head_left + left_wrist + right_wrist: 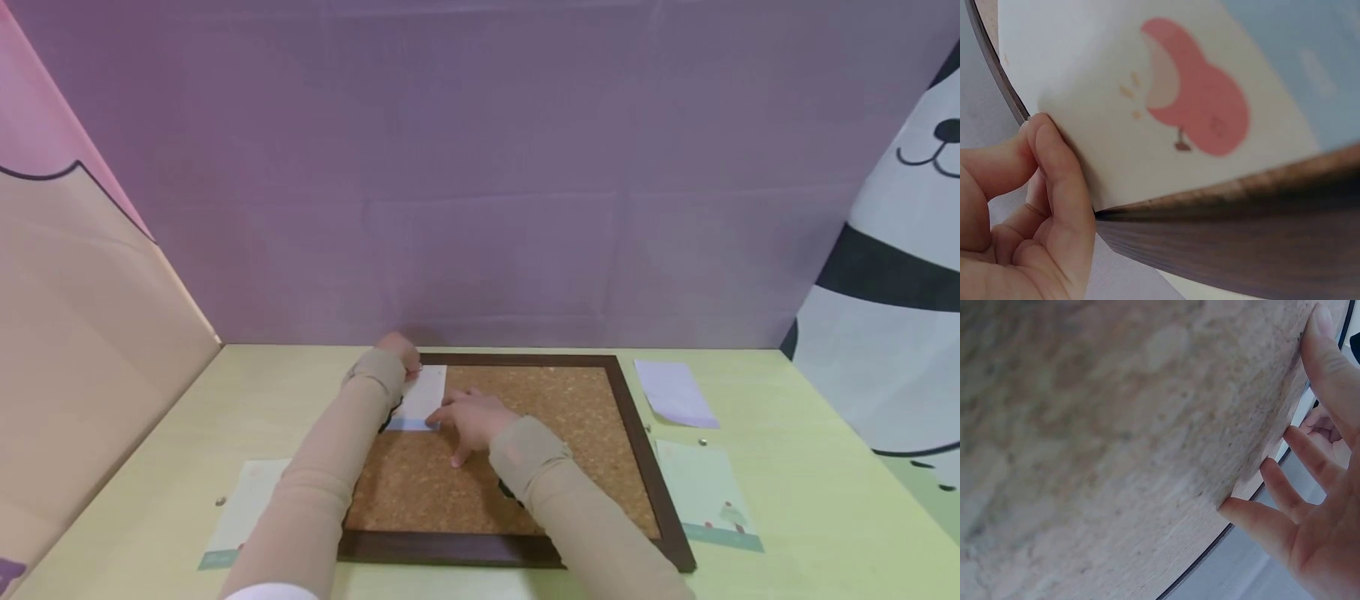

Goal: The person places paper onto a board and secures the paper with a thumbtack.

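Observation:
A white paper card (422, 396) with a blue lower strip lies at the upper left of a cork board (435, 483). Its pink printed figure (1210, 100) fills much of the left wrist view. My left hand (400, 350) is at the board's top-left corner. There its thumb and curled forefinger pinch at the card's edge; whatever sits between the tips is hidden. My right hand (476, 421) spreads its fingers over the cork, fingertips touching the surface around the card's lower right corner. In the right wrist view, the fingers (1260, 519) are spread and hold nothing.
A dark wooden frame (450, 550) borders the cork. Right of it lie a lilac paper (675, 392), a pale green paper (708, 492) and small metallic, tack-like pieces (702, 442). Another green-edged paper (243, 504) lies left, partly under my left arm. A purple cloth (487, 167) hangs behind.

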`<state>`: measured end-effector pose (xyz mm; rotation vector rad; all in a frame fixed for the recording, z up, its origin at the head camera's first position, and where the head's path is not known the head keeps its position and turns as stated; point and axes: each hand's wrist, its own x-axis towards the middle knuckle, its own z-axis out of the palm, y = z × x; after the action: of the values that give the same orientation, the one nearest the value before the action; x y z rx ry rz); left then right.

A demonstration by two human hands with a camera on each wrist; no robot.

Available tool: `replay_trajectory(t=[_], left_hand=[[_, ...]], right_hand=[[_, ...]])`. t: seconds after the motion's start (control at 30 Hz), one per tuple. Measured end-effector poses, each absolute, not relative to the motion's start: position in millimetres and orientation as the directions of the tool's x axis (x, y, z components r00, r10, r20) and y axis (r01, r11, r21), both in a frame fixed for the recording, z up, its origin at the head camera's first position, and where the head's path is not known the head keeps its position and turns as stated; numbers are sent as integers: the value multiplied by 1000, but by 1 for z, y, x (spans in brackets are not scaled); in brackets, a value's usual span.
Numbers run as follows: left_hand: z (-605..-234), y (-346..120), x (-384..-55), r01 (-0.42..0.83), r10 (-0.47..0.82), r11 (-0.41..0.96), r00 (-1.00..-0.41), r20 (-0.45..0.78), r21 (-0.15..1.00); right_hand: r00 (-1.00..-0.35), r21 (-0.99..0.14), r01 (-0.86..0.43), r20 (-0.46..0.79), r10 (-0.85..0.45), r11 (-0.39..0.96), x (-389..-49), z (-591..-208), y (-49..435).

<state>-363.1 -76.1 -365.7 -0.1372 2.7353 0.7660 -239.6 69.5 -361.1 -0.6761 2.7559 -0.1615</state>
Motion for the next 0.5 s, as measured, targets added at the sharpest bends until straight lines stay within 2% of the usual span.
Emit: replay_trajectory(t=[0.4, 0.5], left_hand=[[-365, -75, -367, -104, 38, 897, -951, -308, 429], [-365, -75, -366, -126, 26, 886, -947, -319, 446]], right_hand=[[-854, -160, -417, -269, -446, 895, -240, -361, 69], [-852, -158, -422, -266, -450, 893, -239, -362, 69]])
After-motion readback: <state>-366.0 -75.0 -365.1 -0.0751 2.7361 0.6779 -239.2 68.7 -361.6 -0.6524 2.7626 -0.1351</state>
